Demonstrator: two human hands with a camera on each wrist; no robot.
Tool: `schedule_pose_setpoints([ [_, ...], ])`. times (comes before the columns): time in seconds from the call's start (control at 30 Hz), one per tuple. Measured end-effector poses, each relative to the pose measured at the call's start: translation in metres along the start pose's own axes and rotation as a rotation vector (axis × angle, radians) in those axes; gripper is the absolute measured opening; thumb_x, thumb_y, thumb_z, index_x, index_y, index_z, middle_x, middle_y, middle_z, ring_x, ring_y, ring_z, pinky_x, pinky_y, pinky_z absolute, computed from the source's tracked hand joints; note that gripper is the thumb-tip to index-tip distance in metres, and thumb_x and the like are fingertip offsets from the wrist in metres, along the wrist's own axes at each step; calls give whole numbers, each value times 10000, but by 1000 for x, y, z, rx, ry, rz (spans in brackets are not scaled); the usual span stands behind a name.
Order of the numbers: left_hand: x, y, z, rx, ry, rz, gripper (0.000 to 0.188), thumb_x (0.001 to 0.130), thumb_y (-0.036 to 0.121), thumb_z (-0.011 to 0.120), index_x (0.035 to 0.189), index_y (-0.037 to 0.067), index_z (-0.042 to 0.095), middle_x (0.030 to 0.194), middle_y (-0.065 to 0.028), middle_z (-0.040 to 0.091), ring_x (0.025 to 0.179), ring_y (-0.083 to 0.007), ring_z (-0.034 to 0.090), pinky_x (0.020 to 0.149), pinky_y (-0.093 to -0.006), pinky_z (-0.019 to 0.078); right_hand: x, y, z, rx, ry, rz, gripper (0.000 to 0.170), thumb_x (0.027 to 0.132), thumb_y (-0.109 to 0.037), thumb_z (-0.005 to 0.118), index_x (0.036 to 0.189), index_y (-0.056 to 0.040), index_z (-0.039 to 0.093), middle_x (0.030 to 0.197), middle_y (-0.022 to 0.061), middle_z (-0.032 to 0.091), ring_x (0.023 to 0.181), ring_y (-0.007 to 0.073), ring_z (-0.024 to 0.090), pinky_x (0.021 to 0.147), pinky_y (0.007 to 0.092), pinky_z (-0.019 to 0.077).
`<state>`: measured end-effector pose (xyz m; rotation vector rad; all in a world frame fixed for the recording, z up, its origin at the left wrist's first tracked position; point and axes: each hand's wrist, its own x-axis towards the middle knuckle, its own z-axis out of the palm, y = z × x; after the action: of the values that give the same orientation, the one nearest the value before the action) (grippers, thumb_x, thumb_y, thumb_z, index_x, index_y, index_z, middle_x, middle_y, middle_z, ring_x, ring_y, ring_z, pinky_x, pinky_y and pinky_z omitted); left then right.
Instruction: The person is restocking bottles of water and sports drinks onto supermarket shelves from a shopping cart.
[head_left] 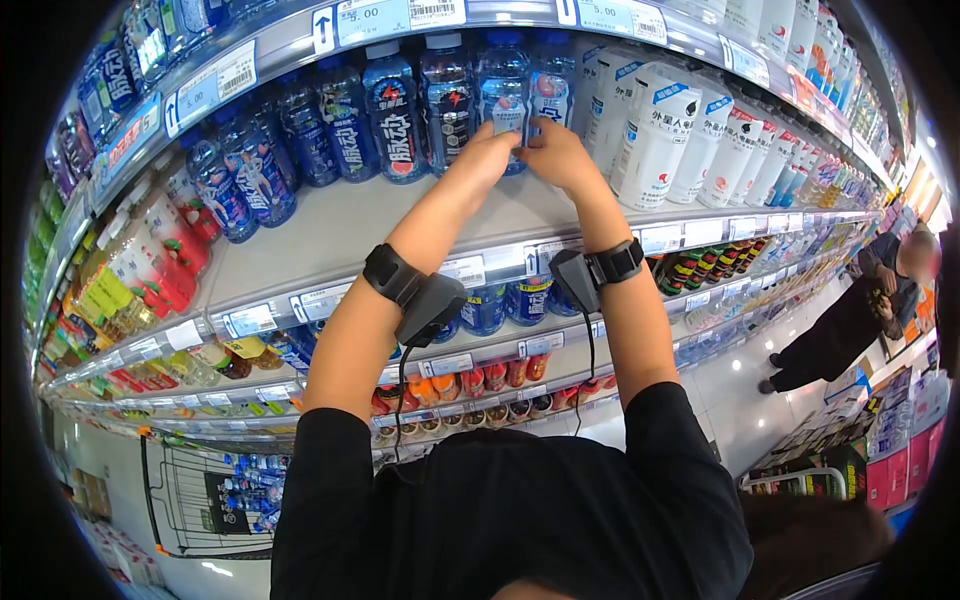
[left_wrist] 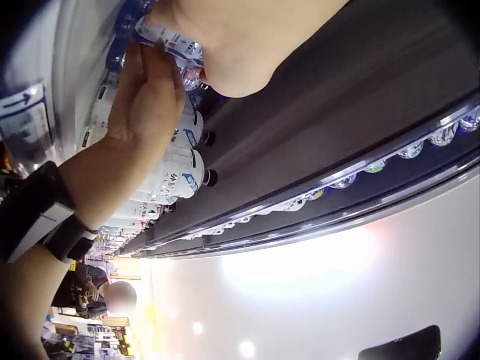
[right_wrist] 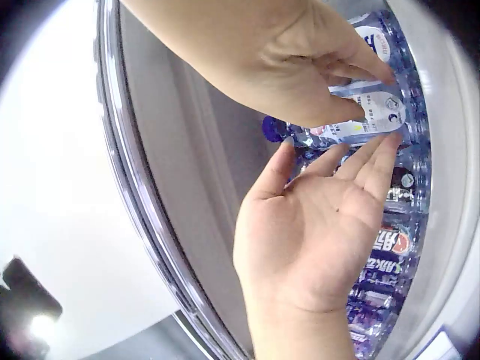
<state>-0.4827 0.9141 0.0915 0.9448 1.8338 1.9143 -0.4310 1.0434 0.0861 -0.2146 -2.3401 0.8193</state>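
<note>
The left hand, fingers nearly straight, touches one side of the blue-capped drink bottle standing on the shelf; the right hand, fingers extended and thumb apart, touches its other side.

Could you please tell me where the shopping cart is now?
In the head view, the shopping cart stands on the floor at lower left, pictured below the shelves and beside the left black sleeve; blue bottles lie inside.
</note>
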Motion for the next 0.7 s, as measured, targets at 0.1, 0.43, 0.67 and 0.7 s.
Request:
schedule_pose_setpoints([
  [0.1, -2, -2, 6, -61, 30, 29, 590, 841, 246, 444, 1318, -44, 256, 1271, -197, 416, 1170, -255, 412, 961, -327, 310, -7, 9, 1, 342, -137, 78, 541, 743, -95, 608, 1217, 82, 418, 945, 173, 620, 855, 210, 600, 732, 280, 479],
  [0.43, 8, 3, 10, 55, 41, 14, 562, 875, 320, 438, 1330, 20, 301, 1341, -144, 356, 1248, -223, 297, 1019, -359, 215, -1, 12, 2, 504, -200, 89, 476, 804, -51, 508, 1241, 93, 387, 979, 141, 575, 849, 169, 563, 730, 235, 457],
  [0.67, 8, 14, 25, 56, 22, -13, 760, 872, 483, 375, 1337, -86, 176, 1401, -236, 220, 1317, -275, 187, 1052, -352, 169, 25, 45, 16, 269, -138, 25, 512, 733, -115, 539, 1197, 81, 450, 948, 221, 617, 860, 287, 608, 733, 326, 463],
  [0.7, 6, 15, 29, 91, 54, -37, 791, 869, 491, 372, 1327, -116, 155, 1390, -258, 228, 1311, -289, 208, 1048, -338, 184, 26, 50, 20, 228, -104, -20, 471, 738, -141, 549, 1157, 64, 490, 992, 244, 605, 928, 322, 599, 771, 340, 459],
])
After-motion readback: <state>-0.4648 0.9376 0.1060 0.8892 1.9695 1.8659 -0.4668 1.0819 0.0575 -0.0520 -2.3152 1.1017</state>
